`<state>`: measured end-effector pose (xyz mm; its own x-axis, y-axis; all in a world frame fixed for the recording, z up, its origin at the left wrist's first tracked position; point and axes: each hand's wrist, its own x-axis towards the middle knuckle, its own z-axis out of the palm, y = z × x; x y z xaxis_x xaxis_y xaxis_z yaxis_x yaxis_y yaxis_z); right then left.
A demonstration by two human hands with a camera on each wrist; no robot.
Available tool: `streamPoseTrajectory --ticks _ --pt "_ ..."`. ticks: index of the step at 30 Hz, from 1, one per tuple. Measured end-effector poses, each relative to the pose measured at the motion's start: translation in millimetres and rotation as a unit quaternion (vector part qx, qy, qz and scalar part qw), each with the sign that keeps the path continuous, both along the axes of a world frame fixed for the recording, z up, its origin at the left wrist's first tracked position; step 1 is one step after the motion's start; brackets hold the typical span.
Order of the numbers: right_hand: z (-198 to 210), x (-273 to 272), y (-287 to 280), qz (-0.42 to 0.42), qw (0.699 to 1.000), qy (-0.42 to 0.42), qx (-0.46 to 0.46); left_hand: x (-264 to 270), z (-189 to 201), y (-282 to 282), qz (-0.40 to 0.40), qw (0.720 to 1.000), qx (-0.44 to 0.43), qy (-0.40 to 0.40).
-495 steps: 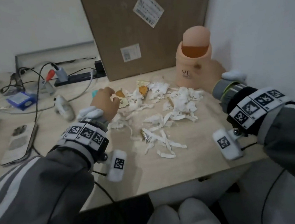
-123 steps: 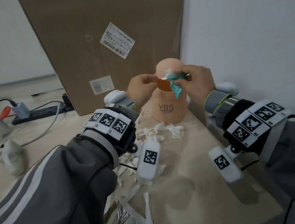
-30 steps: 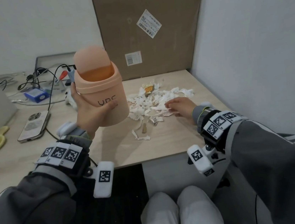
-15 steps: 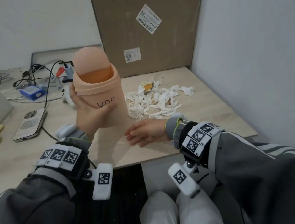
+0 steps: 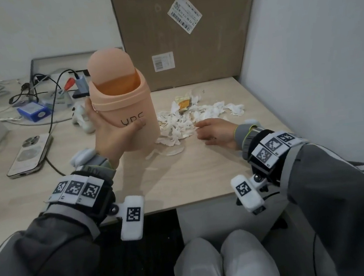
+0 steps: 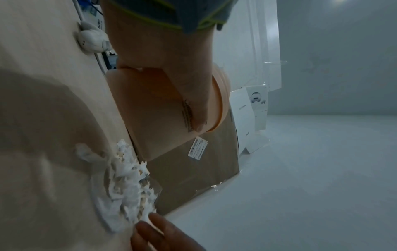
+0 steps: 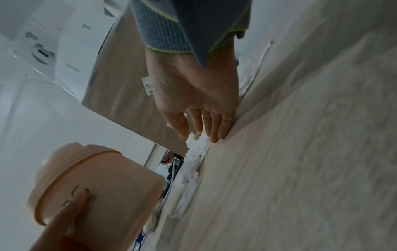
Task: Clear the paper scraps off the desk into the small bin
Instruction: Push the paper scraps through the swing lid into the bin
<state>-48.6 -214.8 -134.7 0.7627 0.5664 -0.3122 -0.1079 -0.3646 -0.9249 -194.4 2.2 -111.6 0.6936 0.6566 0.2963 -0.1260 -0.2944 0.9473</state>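
Note:
My left hand (image 5: 116,136) grips the small peach bin (image 5: 124,108) by its side and holds it above the desk (image 5: 181,174), its swing lid tipped open. The left wrist view shows the thumb across the bin (image 6: 159,108). A heap of white paper scraps (image 5: 188,118) lies on the desk to the right of the bin, with a few orange and yellow bits at its far side. My right hand (image 5: 214,129) lies flat on the desk with straight fingers (image 7: 214,125), its fingertips touching the near right edge of the scraps (image 7: 197,144).
A tall cardboard box (image 5: 183,29) leans on the wall behind the scraps. Left of the bin lie a phone (image 5: 29,154), cables (image 5: 44,90), a blue box (image 5: 33,111) and a white crumpled object (image 5: 81,118). A wall bounds the desk on the right.
My right hand has moved from the front middle of the desk back to the right, up against the scrap heap. The bin stays held up in my left hand.

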Motion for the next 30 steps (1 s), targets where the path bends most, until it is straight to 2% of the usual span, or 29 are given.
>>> streamPoseTrajectory --ticks 3,6,10,13,16,19,24,27,30 --pt "6.6 -0.7 -11.2 -0.003 1.000 -0.012 0.021 7.5 0.5 7.4 0.010 1.000 -0.016 -0.002" --pt "15.0 -10.7 -14.8 0.016 0.998 0.019 0.063 14.2 0.8 17.4 0.026 0.999 -0.016 -0.013" --pt "19.1 -30.1 10.9 0.139 0.987 0.058 0.059 30.8 3.3 30.5 0.048 0.999 -0.008 -0.016" --pt "13.0 -46.2 44.3 0.244 0.963 0.105 0.050 41.9 2.5 38.8 0.044 0.999 0.001 -0.012" --pt "5.1 -56.7 73.6 0.294 0.947 0.126 0.022 43.9 -0.2 45.1 0.031 0.999 -0.002 -0.018" --pt "-0.7 -53.3 89.3 0.252 0.957 0.139 0.035 40.7 -2.0 48.4 0.012 1.000 -0.005 -0.017" --pt "-1.2 -16.9 83.6 0.104 0.985 0.119 0.071 38.0 -3.3 50.8 0.000 1.000 -0.001 -0.013" --pt "-1.6 5.6 68.9 0.029 0.990 0.112 0.084 42.9 -4.0 51.7 0.016 1.000 -0.003 -0.006" --pt "0.5 19.0 53.6 -0.011 0.989 0.114 0.097 52.1 -5.8 50.3 0.029 0.999 -0.010 -0.014"
